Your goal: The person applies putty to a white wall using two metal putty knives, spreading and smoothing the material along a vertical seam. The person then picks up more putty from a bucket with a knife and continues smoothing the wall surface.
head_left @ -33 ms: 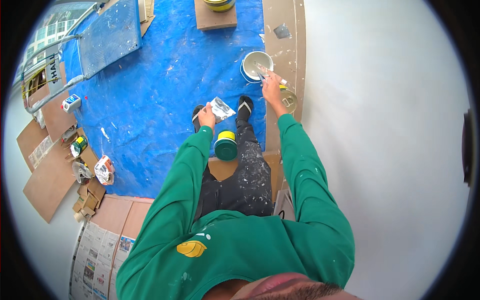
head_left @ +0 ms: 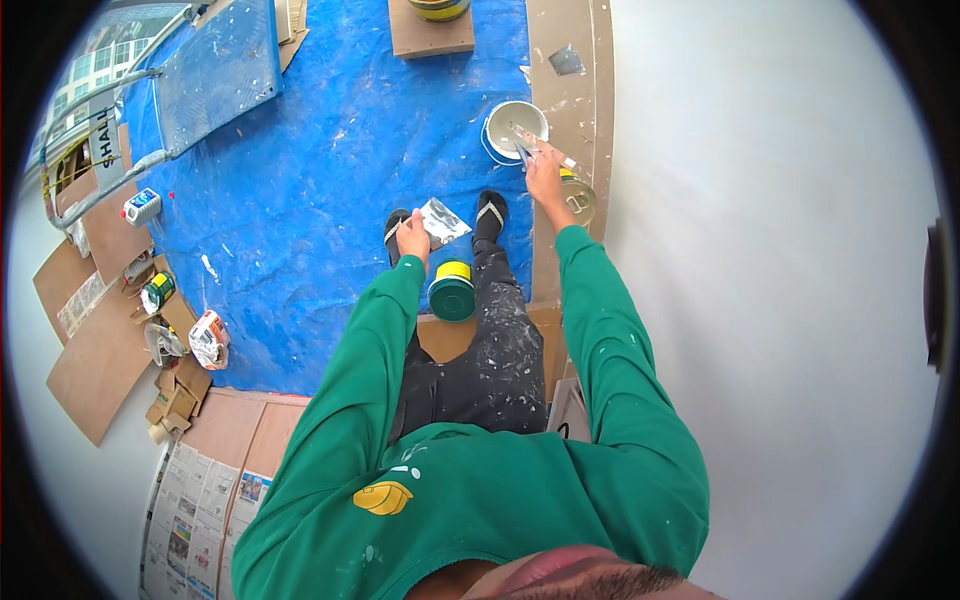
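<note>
Silvery plate and tool occupy both hands; a bucket stands near.

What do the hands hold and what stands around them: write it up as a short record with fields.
Left hand: grips a shiny metal plate by its left side
Right hand: grips a small tool, exact kind unclear, at the white bucket
Beside the bucket: a tin, partly behind the right hand and wrist
Between the legs: a green tub with a yellow band
Floor: blue sheet, marked with white spots
Left side: white jug
</note>
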`<control>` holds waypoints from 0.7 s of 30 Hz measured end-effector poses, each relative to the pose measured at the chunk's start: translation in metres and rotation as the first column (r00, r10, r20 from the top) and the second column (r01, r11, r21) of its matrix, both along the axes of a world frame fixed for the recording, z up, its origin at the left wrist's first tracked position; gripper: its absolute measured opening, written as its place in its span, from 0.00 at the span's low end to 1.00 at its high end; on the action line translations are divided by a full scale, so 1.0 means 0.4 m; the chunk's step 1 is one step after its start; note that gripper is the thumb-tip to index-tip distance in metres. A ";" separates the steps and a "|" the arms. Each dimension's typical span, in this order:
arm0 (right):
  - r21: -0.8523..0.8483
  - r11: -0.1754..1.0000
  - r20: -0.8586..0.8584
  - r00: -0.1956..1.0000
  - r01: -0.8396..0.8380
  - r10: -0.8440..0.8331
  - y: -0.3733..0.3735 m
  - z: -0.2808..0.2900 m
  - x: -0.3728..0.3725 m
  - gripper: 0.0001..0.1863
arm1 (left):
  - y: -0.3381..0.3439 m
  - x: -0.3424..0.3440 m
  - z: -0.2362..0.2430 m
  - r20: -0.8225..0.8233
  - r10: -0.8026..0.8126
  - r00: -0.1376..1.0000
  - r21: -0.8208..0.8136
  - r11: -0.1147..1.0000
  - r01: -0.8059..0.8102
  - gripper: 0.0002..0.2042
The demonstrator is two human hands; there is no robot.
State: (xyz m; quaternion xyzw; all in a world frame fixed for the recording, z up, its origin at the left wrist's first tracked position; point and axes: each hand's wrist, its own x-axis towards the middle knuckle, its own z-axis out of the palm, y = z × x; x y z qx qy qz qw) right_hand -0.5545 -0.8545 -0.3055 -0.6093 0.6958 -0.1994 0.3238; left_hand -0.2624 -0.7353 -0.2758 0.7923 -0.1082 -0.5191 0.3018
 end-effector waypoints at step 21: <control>0.277 0.928 0.165 0.939 0.250 -0.303 -0.042 -0.033 0.035 0.17 | -0.279 -0.177 -0.047 -0.681 0.165 0.713 0.009 0.976 -0.217 0.22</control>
